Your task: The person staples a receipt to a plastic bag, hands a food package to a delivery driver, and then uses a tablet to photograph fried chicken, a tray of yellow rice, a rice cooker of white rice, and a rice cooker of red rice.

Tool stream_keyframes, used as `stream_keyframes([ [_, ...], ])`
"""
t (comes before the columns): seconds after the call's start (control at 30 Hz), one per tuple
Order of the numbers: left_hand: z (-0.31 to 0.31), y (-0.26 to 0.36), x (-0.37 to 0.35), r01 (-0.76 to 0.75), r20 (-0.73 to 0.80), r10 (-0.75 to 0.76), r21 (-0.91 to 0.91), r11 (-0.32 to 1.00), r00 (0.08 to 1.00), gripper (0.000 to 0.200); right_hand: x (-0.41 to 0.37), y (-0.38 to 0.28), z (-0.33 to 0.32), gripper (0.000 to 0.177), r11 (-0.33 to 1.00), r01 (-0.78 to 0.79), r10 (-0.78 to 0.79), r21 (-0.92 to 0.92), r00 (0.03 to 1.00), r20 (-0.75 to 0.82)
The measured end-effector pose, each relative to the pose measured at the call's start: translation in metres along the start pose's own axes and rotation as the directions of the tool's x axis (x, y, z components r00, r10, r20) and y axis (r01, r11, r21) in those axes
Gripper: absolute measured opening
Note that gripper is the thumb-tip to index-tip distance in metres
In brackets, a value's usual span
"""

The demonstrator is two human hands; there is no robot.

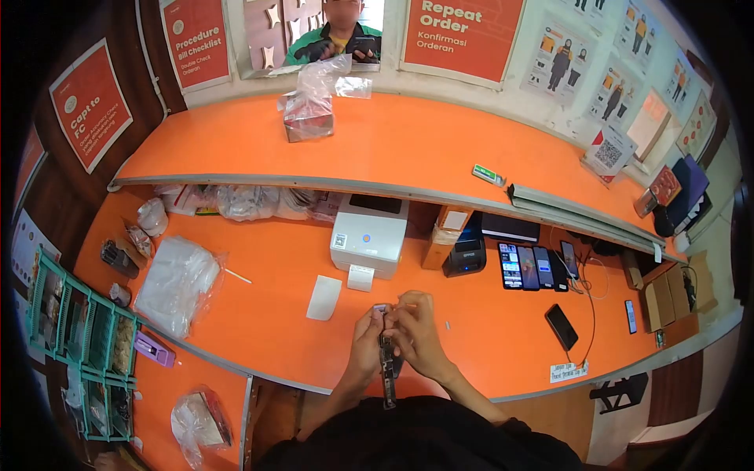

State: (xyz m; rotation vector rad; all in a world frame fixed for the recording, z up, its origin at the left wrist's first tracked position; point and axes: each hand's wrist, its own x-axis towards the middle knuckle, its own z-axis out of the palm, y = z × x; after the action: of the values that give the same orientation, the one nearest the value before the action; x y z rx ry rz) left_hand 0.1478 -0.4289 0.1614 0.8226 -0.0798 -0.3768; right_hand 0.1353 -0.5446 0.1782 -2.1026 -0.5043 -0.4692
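My left hand (364, 333) is closed around a long, narrow, dark metal stapler (388, 377), which hangs down towards my body. At its upper end a small pale part (382, 308) shows between my fingers. My right hand (416, 326) is closed too, its bent fingers pinching at the stapler's upper part. Whether a small piece sits between those fingertips is hidden. Just right of my hands lies a tiny grey strip (447, 324) on the orange counter (487, 345).
Ahead stand a white label printer (369, 235) and a paper label (323, 297). Several phones (528, 267) lie to the right. Plastic bags (177, 275), green baskets (82, 330) and a purple stapler (154, 348) are left. A person (338, 35) stands behind the window, beyond a bagged box (308, 125).
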Motion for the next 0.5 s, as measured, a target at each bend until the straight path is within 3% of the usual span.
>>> stream_keyframes([
  [0.07,0.001,-0.012,-0.003,0.024,-0.004,-0.024,-0.022,0.999,1.000,0.035,-0.008,0.001,-0.006,0.018,0.999,-0.036,0.036,0.024,0.999,-0.005],
  [0.13,-0.001,-0.025,-0.002,-0.016,0.026,0.016,0.038,0.999,1.000,0.033,-0.014,0.002,-0.010,0.018,0.984,0.037,-0.049,-0.176,0.997,-0.062],
  [0.17,0.000,-0.029,-0.001,-0.014,0.027,0.012,0.039,0.999,1.000,0.033,-0.016,0.005,-0.011,0.018,0.984,0.034,-0.046,-0.177,0.997,-0.065],
  [0.27,0.018,-0.020,0.001,-0.089,-0.041,0.094,0.110,0.990,0.995,0.031,-0.019,0.009,-0.015,0.020,0.997,0.004,-0.015,-0.075,0.989,-0.147],
  [0.33,0.023,-0.016,0.003,-0.089,-0.037,0.096,0.162,0.983,0.995,0.029,-0.015,0.003,-0.022,0.016,0.978,-0.099,0.129,0.186,0.979,-0.161],
  [0.5,0.025,-0.016,0.003,-0.097,-0.033,0.107,0.236,0.967,0.994,0.028,-0.008,0.006,-0.014,0.010,0.953,-0.112,0.196,0.283,0.937,-0.289],
])
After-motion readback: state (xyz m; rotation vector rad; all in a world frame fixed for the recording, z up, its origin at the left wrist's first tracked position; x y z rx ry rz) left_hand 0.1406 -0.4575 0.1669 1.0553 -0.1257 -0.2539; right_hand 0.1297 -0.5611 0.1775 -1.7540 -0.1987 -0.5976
